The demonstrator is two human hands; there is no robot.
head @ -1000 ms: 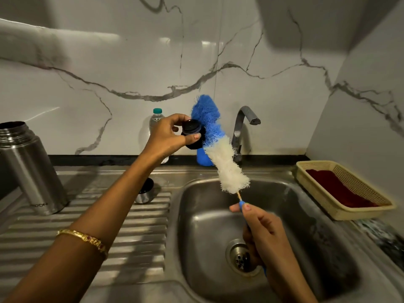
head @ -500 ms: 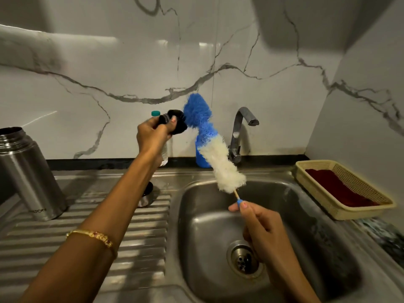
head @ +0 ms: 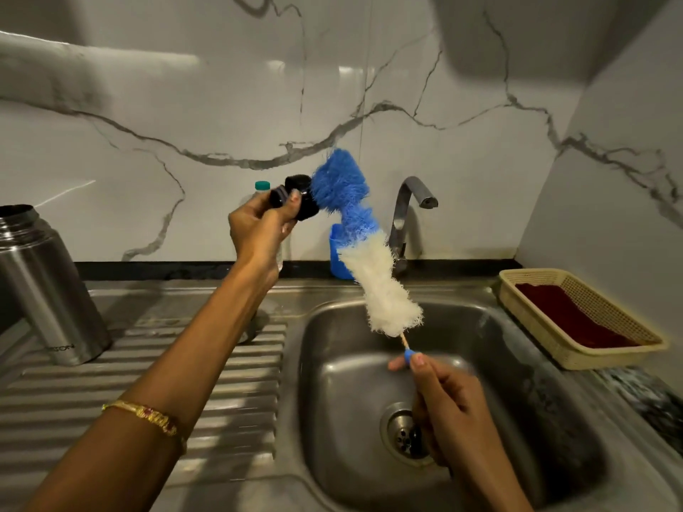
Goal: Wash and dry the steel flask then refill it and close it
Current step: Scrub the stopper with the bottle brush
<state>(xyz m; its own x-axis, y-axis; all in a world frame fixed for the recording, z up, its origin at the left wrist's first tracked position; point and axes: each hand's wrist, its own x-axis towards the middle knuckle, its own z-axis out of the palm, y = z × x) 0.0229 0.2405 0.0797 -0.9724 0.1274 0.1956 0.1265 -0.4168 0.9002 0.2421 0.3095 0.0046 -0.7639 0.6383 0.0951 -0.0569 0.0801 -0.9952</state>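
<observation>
The open steel flask (head: 44, 290) stands upright on the draining board at the far left. My left hand (head: 258, 230) grips the flask's black stopper (head: 301, 201) in the air above the counter. My right hand (head: 447, 404) holds the thin handle of a bottle brush (head: 366, 253) over the sink basin. The brush slants up and left, and its blue bristle tip presses against the stopper. The lower bristles are white. A steel cup lid (head: 251, 327) sits on the draining board, mostly hidden behind my left forearm.
The steel sink (head: 536, 382) has a drain at its bottom and a tap (head: 406, 212) behind it. A blue container (head: 338, 260) and a clear plastic bottle with a green cap (head: 262, 186) stand by the wall. A beige basket (head: 576, 356) holding a red cloth sits at the right.
My left hand turned the stopper and carried it left and slightly up. The brush tip followed it and stays against the stopper. My right hand stayed over the basin.
</observation>
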